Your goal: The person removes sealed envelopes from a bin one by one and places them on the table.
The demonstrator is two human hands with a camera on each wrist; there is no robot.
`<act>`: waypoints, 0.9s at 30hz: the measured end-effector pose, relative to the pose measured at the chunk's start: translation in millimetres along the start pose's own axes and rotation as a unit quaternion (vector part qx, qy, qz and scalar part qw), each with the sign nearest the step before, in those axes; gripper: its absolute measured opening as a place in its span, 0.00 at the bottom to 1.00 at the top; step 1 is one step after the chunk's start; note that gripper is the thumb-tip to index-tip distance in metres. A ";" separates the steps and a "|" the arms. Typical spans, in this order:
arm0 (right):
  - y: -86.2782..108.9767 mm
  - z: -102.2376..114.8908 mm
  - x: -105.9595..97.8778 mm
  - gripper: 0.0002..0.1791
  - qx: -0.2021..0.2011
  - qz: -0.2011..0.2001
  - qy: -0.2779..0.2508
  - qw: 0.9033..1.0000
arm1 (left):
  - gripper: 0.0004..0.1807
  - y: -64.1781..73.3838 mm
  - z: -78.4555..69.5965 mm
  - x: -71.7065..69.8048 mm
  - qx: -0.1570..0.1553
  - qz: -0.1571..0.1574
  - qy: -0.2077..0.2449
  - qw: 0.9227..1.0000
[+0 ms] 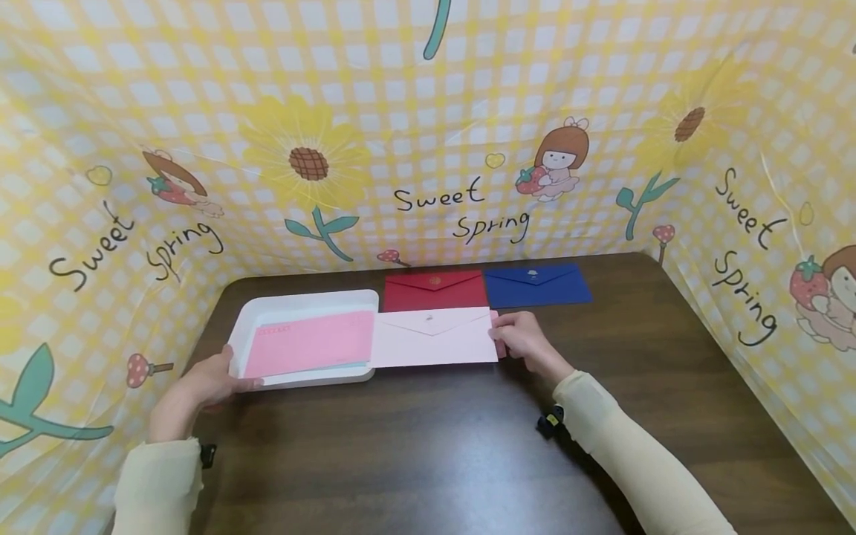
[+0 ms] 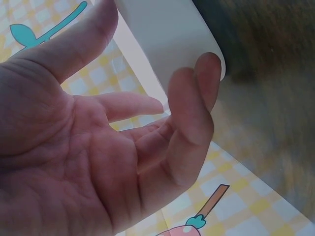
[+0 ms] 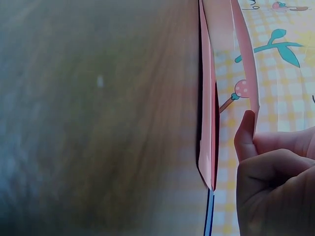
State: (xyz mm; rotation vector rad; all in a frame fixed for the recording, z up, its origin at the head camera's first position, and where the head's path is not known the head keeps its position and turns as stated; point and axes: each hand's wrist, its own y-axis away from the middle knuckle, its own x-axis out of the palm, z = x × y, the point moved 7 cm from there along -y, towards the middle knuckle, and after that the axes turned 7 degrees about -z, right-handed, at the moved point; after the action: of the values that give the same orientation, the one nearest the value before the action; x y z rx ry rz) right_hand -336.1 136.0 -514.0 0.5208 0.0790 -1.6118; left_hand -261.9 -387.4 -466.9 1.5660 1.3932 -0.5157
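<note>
Pale pink envelope (image 1: 431,345) is just off the right side of the white tray (image 1: 321,296), flap side up, with its left end right at the rim. Can't tell if the two actually touch. Right hand (image 1: 528,342) has the end away from the tray, fingers closed in a firm little pinch. A pinker strip (image 1: 500,343) shows at that end too; no clue whether it's part of the envelope or something separate.

As for progress, I'd call it partway. One pink sheet (image 1: 310,345) already lies flat inside the tray, so that bit looks done. The envelope is outside the tray and in hand, so its part seems unfinished; can't see whether anything's in it.

Left hand (image 1: 210,379) grips the tray's near left corner, fingers bent round it. Beyond that, a red envelope (image 1: 435,299) and a blue envelope (image 1: 540,291) lie on the surface (image 1: 428,461), right of the tray toward its far side, both untouched by either hand.
</note>
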 end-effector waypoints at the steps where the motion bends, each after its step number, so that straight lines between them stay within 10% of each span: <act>1: 0.1 -0.5 -0.8 0.14 -0.001 0.000 0.005 1.000 | 0.64 0.3 -0.1 0.1 0.000 0.001 0.001 1.000; 27: -5.6 -8.9 -22.9 0.16 0.002 0.009 0.037 0.999 | 0.63 -3.2 1.5 -1.2 0.013 -0.004 -0.017 1.000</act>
State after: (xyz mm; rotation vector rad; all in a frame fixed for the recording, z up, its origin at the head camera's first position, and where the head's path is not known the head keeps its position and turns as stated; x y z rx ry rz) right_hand -338.5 161.1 -514.8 0.5840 0.1264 -1.5752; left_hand -264.8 -389.6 -467.8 1.5662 1.3729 -0.5652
